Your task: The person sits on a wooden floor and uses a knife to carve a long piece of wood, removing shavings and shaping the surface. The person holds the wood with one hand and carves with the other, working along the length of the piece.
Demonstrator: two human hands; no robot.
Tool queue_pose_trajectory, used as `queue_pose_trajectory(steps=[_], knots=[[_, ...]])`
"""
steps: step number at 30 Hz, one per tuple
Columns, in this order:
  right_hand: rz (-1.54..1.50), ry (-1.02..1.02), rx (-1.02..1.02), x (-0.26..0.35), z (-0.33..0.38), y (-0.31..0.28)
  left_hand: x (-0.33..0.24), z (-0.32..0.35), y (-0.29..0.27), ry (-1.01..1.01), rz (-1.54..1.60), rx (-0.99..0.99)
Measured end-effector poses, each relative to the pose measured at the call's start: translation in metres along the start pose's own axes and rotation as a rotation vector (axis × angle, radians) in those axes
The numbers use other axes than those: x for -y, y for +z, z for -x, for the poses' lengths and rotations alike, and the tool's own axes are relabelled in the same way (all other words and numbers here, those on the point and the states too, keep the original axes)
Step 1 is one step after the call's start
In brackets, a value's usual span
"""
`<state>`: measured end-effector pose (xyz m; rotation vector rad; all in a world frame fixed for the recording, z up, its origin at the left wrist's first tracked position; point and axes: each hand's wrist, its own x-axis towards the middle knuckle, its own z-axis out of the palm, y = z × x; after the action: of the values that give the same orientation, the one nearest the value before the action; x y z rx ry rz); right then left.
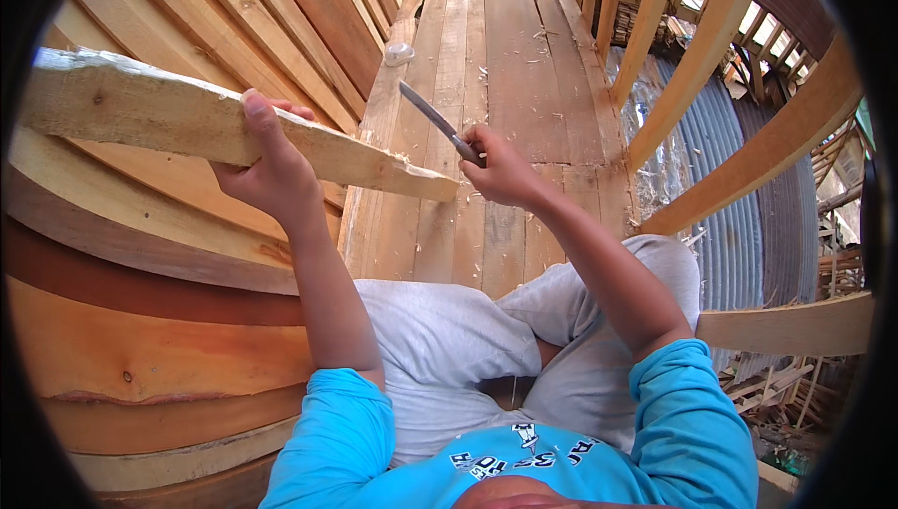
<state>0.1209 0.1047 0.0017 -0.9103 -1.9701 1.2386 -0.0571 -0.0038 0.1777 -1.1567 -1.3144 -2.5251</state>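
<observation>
plank (168, 109), pale and rough-edged, near slim metal knife (432, 114)

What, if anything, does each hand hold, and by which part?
Left hand: the plank, near the middle of its visible length. Right hand: the knife, by its handle.

Your left hand (271, 170) holds a board (122, 102) that runs from far left to centre, in front of your legs (440, 322). Knife (434, 118) in your right hand (505, 170), just beyond the board's right end. Plank floor (514, 69) ahead, shavings (540, 34) scattered on it, small item (398, 53) near its left edge. Planks (150, 322) line your left. Posts (697, 55) on your right, metal sheets (725, 219) behind them, scrap wood (776, 387) lower right.
</observation>
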Motion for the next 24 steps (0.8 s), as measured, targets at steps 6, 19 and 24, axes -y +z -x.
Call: queue_pose_trajectory(steps=[6, 19, 24], knots=[[0.146, 0.143, 0.002, 0.009, 0.002, 0.036, 0.033, -0.01, 0.002, 0.06, 0.015, 0.071], [0.145, 0.276, -0.008, 0.003, -0.008, 0.046, 0.054, -0.029, -0.028, -0.194, 0.1, 0.25], [0.018, 0.149, -0.061, -0.017, -0.009, 0.065, 0.072, -0.029, -0.034, -0.141, 0.093, 0.266]])
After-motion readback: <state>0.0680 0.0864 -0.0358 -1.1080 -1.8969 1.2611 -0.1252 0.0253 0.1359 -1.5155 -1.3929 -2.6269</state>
